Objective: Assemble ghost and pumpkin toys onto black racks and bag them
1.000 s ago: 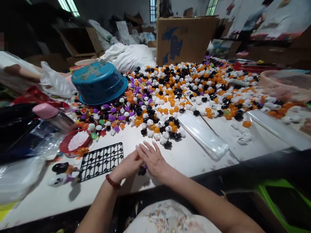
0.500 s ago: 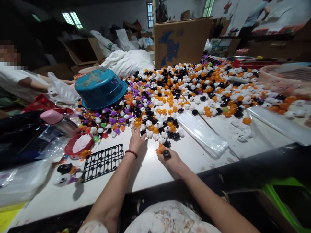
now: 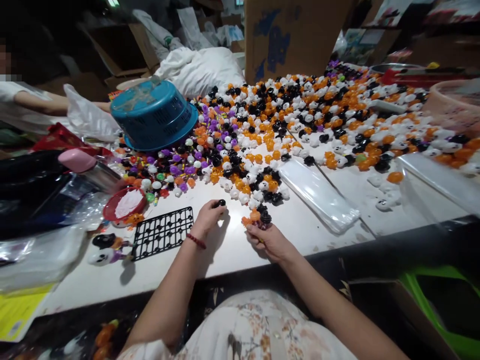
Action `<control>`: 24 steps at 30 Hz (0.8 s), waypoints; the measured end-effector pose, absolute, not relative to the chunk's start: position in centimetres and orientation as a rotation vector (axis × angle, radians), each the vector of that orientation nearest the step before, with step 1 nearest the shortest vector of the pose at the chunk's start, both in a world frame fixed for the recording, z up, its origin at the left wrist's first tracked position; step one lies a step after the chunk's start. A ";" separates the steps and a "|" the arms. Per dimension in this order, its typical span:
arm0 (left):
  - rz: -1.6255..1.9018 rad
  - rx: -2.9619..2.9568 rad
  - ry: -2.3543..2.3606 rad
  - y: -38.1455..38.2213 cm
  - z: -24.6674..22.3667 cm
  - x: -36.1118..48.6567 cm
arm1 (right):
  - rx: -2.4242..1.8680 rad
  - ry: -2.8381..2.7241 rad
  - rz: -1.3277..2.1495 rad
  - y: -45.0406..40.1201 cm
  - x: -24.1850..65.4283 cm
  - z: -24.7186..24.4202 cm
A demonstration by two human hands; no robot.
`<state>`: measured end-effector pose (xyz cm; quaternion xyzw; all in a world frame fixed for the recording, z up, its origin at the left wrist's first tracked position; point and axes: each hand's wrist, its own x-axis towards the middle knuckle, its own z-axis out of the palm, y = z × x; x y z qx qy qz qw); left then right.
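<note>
My left hand (image 3: 208, 216) is closed in a pinch on a small black piece (image 3: 221, 202), just in front of the heap of toy pieces (image 3: 247, 177). My right hand (image 3: 269, 241) is closed around small orange and black toy figures (image 3: 255, 216); its fingers hide their lower parts. Between the two hands a gap of bare white tabletop shows. Left of my left wrist lies a black plastic grid rack (image 3: 163, 233). Two assembled figures, one with a white skull-like head (image 3: 100, 256) and one with a black top (image 3: 105, 241), rest at the rack's left edge.
An upturned blue basket (image 3: 152, 117) stands behind a red dish (image 3: 123, 204) and a pink-capped bottle (image 3: 90, 170). Clear plastic bags (image 3: 318, 195) lie to the right. Behind the heap rises a cardboard box (image 3: 292, 42). Another person's arm (image 3: 48, 103) reaches in at left.
My left hand has drawn back from the heap with the black piece in its fingers. My right hand has turned, showing more of the orange and black figures. The view has tilted down.
</note>
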<state>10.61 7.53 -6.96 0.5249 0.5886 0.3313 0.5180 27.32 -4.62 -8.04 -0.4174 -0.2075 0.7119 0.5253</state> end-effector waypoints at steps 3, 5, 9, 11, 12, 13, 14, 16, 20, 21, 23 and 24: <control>0.811 1.025 1.274 4.8 -6.5 10.6 | -1.055 -0.654 1.672 -5.0 27.1 -7.8; 0.830 0.695 1.132 3.3 -6.2 10.8 | -1.129 -0.761 1.624 -5.4 27.1 -7.7; 0.844 0.169 0.893 1.1 -5.7 11.5 | -1.236 -0.879 1.506 -6.1 27.2 -7.6; 0.818 0.144 0.854 0.5 -5.5 11.9 | -1.254 -0.909 1.465 -6.4 27.2 -7.4; 0.804 0.152 0.845 0.2 -5.4 12.2 | -1.264 -0.921 1.447 -6.4 27.3 -7.2; 0.796 0.165 0.842 0.0 -5.3 12.4 | -1.276 -0.928 1.429 -6.5 27.3 -7.0; 0.794 0.180 0.844 -0.2 -5.3 12.7 | -1.288 -0.932 1.414 -6.5 27.4 -6.8; 0.809 0.211 0.855 -0.5 -5.2 13.1 | -1.310 -0.935 1.393 -6.5 27.5 -6.4; 0.819 0.249 0.882 -0.9 -5.3 13.7 | -1.323 -0.916 1.418 -6.7 27.8 -6.4; 0.821 0.259 0.886 -1.0 -5.4 13.7 | -1.322 -0.908 1.429 -6.7 27.8 -6.5; 0.836 0.288 0.892 -1.2 -5.5 13.9 | -1.321 -0.895 1.439 -6.8 27.9 -6.6; 0.850 0.303 0.898 -1.3 -5.5 14.0 | -1.322 -0.894 1.438 -6.8 27.9 -6.6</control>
